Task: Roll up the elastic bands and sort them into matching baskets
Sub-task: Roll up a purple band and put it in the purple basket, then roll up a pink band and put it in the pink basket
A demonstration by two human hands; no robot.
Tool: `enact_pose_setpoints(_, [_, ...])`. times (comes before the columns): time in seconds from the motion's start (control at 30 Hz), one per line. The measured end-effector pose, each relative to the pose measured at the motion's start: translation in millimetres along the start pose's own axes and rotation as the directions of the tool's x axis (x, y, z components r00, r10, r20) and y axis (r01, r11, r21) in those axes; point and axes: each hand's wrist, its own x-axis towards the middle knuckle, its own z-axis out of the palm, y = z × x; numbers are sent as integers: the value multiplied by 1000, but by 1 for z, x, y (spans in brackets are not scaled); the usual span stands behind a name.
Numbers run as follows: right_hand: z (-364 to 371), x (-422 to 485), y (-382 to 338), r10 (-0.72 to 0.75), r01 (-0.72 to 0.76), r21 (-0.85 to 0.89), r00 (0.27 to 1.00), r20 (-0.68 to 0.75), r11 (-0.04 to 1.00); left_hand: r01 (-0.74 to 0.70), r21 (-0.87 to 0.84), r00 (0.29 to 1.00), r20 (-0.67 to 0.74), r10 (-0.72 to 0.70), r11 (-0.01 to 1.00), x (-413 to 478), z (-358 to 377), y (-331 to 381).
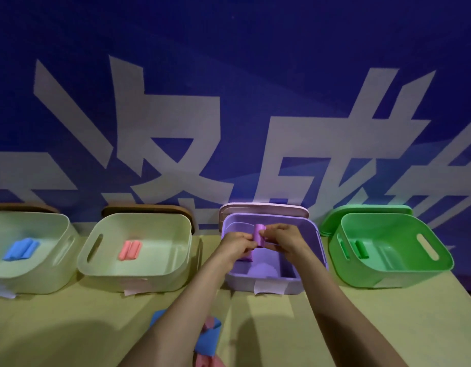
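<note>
A rolled purple band [258, 234] is held between both hands above the purple basket [312, 235]. My left hand [235, 245] pinches its left side, and my right hand [283, 241] pinches its right side. Another purple roll [247, 258] lies in the basket below my left hand. Blue rolls [21, 249] lie in the far-left pale basket [67, 234]. Pink rolls [129, 250] lie in the second pale basket [186, 235]. A green roll [361, 249] lies in the green basket [425, 242].
Unrolled blue bands [208, 339] and pink bands [210, 322] lie on the yellow-green table [70, 327] under my left forearm. Lids lean behind the baskets against a blue wall with white characters. Paper labels hang from the basket fronts.
</note>
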Motion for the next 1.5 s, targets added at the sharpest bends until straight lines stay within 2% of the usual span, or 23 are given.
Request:
enact_pose_setpoints(0.07, [0, 26, 11, 58, -59, -61, 998, -20, 996, 49, 141, 998, 18, -53, 989, 25, -2, -5])
enact_pose_setpoints(0.17, [2, 65, 33, 169, -177, -237, 984, -53, 955, 155, 297, 988, -62, -143, 942, 64, -5, -17])
enact_pose_setpoints(0.27, [7, 93, 50, 196, -235, -405, 971, -138, 884, 210, 407, 977, -112, -179, 889, 84, 0, -25])
enact_pose_setpoints(0.4, [10, 116, 69, 161, -258, -587, 964, -212, 768, 231, 410, 972, -144, -188, 882, 98, 7, -33])
enact_pose_setpoints(0.57, [16, 119, 72, 117, -217, -628, 973, -197, 748, 261, 372, 965, -126, -230, 891, 103, 9, -36])
enact_pose_setpoints(0.67, [18, 121, 73, 138, -238, -622, 969, -205, 745, 276, 351, 961, -119, -250, 895, 104, 9, -34])
enact_pose_setpoints(0.97, [20, 119, 71, 97, -212, -707, 975, -201, 675, 286, 238, 958, -78, -275, 928, 98, 9, -34])
enact_pose_setpoints(1.03, [17, 117, 67, 122, -200, -721, 980, -159, 663, 283, 206, 959, -78, -272, 937, 95, 10, -32])
enact_pose_setpoints(1.13, [12, 111, 56, 188, -187, -703, 979, -78, 686, 272, 168, 962, -76, -263, 947, 87, 12, -26])
enact_pose_setpoints(1.23, [8, 97, 45, 230, -209, -676, 971, -61, 706, 243, 120, 969, -72, -236, 963, 75, 11, -17])
enact_pose_setpoints(1.3, [5, 84, 36, 207, -198, -601, 977, -55, 774, 218, 96, 975, -73, -212, 971, 60, 7, -10])
enact_pose_setpoints(1.4, [3, 51, 11, 87, -68, -428, 996, 24, 901, 132, 52, 990, -59, -129, 990, 27, -3, 5])
enact_pose_setpoints(1.5, [8, 2, -18, -99, 118, -236, 991, 92, 965, -70, -22, 996, -60, 69, 997, -16, -20, 17])
